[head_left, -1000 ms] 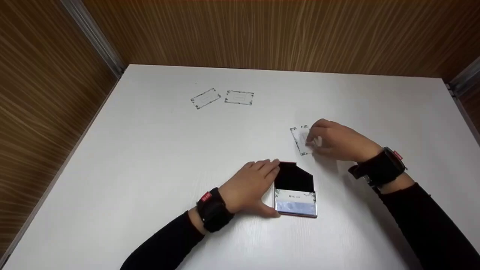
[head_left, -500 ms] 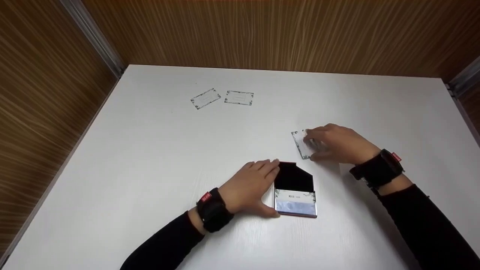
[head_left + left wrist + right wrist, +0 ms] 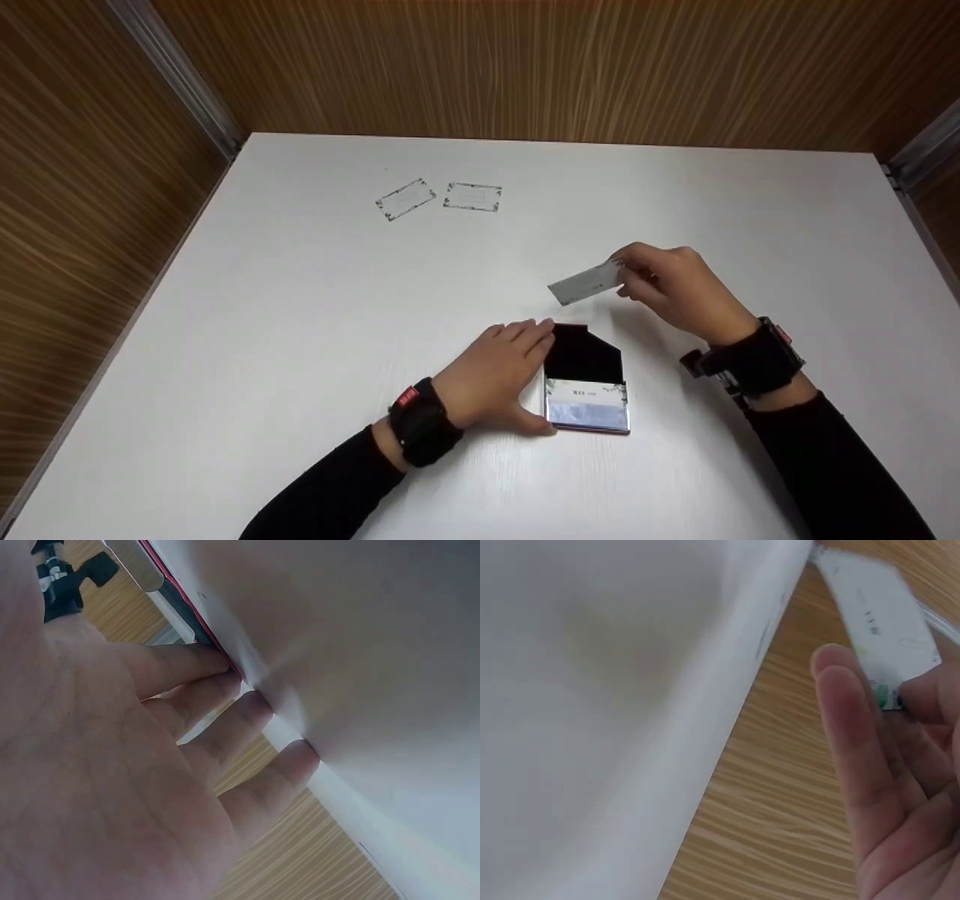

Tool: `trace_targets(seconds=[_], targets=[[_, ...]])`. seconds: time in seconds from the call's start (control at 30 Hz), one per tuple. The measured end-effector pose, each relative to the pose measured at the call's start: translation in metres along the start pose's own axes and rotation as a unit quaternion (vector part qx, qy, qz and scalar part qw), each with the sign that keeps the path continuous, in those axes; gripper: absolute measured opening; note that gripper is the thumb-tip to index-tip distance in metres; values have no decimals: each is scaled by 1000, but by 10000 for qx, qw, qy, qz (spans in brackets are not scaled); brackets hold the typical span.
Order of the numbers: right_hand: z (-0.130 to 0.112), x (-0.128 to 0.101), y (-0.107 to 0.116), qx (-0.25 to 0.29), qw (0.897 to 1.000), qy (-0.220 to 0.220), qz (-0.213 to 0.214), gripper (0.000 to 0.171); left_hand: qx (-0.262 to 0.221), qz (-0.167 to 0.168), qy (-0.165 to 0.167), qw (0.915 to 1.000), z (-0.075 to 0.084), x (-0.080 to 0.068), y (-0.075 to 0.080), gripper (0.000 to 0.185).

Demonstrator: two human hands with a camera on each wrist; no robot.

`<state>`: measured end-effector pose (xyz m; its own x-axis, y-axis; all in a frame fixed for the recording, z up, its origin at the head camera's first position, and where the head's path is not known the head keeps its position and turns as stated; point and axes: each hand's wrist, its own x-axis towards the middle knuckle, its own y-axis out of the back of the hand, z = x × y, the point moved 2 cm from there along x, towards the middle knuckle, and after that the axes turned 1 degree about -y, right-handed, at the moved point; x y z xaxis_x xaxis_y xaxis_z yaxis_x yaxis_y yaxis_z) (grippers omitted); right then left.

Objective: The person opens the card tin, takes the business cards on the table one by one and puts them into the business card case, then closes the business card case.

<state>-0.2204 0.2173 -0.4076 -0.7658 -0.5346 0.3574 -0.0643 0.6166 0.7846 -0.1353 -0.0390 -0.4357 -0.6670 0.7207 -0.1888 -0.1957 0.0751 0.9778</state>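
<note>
Card (image 3: 586,284) now lifted off tabletop (image 3: 300,315), pinched in right hand (image 3: 675,289); left hand (image 3: 499,375) flat, steadying open card case (image 3: 587,382).

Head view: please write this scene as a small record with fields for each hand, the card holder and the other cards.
right hand: right hand pinches one card at its end, lifted off the table
left hand: left hand rests flat on the table, fingers against the left side of the card holder
card holder: lies open, black flap pointing away, cards showing in its pocket
other cards: two loose cards lie side by side at the far left of the table
surroundings: wooden walls
</note>
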Motion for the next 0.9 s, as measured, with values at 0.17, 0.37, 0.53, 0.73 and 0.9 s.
trace_targets(seconds=[0.17,0.37,0.53,0.73,0.9], targets=[[-11,-2,3,387,9988,272,82,36,31,72,-36,10000,0,0,-1,116],[-18,-2,1,681,9969,374,-149,47,-13,76,10,10000,-1,0,-2,117],[-20,-3,0,582,9973,406,-191,44,-73,-3,23,10000,-1,0,-1,116],[-20,-4,-1,204,9983,525,-166,46,-73,-82,36,9999,-1,0,-1,116],[-18,-4,-3,419,9979,451,-181,40,14,-24,2,10000,0,1,-2,116]])
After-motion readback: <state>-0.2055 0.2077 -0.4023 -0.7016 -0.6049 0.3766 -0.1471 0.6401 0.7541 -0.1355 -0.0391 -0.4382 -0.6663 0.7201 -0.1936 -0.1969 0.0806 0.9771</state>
